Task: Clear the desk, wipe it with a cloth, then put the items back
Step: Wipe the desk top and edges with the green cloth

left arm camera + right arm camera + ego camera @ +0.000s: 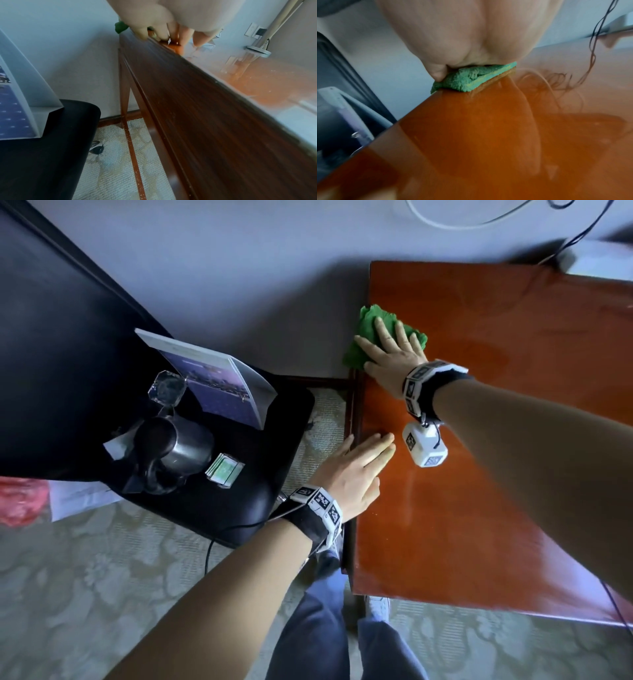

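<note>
Down by our feet we've got the patterned carpet (102, 570) and our jeans (318, 631), then the near edge of the glossy wooden surface (479, 525). Our left hand (352, 470) lies flat with straight fingers on its left edge, holding nothing. Just left of that sits a black chair (239, 501), well apart from the surface, with the cleared stuff on its seat: a steel kettle (178, 450), a little stack of cards (224, 469), a glass ashtray (167, 387) and a standing calendar (219, 381). A cable (219, 537) trails off the chair's front. Further out, our right hand (390, 350) presses down with spread fingers on the green cloth (368, 328), which sits at the left edge of the surface and hangs over it a bit. Past that, at the far right corner, there's a blurry white thing (596, 258) with dark and white wires (479, 220) running up the wall.
</note>
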### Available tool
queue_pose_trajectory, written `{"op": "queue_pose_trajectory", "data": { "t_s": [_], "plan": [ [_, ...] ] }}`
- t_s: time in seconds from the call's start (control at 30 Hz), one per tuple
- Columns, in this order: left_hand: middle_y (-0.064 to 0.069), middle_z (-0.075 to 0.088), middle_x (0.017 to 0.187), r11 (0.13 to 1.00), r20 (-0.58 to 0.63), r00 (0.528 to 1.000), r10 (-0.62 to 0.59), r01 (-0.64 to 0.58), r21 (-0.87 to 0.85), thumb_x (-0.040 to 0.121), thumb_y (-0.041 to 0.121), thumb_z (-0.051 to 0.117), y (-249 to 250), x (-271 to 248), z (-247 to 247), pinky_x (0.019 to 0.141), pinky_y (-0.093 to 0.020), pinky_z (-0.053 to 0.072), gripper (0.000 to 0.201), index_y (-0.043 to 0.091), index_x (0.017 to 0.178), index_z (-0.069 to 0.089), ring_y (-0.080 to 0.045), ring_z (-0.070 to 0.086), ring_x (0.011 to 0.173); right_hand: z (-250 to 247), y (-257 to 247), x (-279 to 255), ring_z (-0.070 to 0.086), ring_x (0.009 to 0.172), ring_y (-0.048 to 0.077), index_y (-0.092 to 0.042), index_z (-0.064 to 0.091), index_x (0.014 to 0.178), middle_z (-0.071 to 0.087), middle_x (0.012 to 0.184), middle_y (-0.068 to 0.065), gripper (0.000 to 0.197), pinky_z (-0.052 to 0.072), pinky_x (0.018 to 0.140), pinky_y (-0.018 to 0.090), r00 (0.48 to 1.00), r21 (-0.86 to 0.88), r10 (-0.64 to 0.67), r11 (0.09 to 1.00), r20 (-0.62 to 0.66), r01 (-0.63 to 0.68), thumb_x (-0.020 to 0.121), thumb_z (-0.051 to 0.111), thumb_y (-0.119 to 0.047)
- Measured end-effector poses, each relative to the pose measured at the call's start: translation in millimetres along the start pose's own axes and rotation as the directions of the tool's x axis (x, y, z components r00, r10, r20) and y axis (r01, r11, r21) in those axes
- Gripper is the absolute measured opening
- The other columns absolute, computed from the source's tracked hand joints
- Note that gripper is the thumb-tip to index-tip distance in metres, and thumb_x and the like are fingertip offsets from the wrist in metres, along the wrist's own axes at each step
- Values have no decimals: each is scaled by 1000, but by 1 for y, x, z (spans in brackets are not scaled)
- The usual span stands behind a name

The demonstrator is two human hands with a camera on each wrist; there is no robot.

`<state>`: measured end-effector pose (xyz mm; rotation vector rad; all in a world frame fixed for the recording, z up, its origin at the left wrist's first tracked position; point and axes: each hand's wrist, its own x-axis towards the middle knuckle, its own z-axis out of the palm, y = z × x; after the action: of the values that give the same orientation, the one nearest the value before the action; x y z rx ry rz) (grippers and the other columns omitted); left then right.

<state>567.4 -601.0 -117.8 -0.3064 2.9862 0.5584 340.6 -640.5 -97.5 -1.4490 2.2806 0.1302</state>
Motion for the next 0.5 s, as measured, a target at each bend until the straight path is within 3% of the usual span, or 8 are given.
{"op": "queue_pose_trajectory", "data": {
  "t_s": [0.1, 0.23, 0.3, 0.4, 0.5],
  "plan": [
    [1, 23, 163, 999, -9, 999, -51, 51, 3, 99, 28, 43, 12, -6, -3, 122, -39, 19, 57, 12, 153, 35, -13, 24, 149, 15, -2, -35, -15, 150, 32, -44, -1, 154, -18, 164, 0, 60, -3, 122, 51, 999, -42, -44, 998, -4, 44, 103, 29, -38],
    [-6, 41, 154, 996, -59, 996, -69, 72, 43, 95, 28, 42, 34, -29, -2, 116, -40, 30, 52, 6, 141, 52, -21, 42, 138, 45, -11, -96, -17, 149, 34, -42, -9, 154, -21, 163, 2, 61, -1, 121, 52, 993, -87, -111, 990, 29, 113, 103, 25, -39],
    [-7, 48, 149, 995, -94, 992, -81, 85, 45, 92, 26, 50, 46, -44, 3, 113, -41, 36, 50, 5, 136, 57, -23, 42, 133, 58, -19, -123, -18, 149, 33, -42, -11, 153, -23, 162, 1, 60, -3, 121, 51, 990, -81, -132, 987, 55, 136, 103, 22, -41],
    [-9, 49, 148, 991, -119, 984, -130, 132, 10, 88, 22, 59, 59, -58, 10, 111, -42, 40, 51, 4, 135, 58, -24, 43, 134, 69, -24, -145, -19, 149, 32, -43, -12, 153, -25, 162, 0, 58, -6, 121, 49, 987, -80, -148, 985, 68, 153, 104, 19, -45],
    [-8, 44, 152, 988, -92, 984, -154, 155, 1, 90, 23, 55, 61, -59, 14, 114, -42, 36, 54, 5, 140, 53, -22, 41, 139, 70, -24, -146, -20, 149, 30, -45, -13, 152, -25, 161, -2, 58, -8, 120, 48, 987, -74, -143, 986, 72, 148, 104, 19, -46]
  ]
}}
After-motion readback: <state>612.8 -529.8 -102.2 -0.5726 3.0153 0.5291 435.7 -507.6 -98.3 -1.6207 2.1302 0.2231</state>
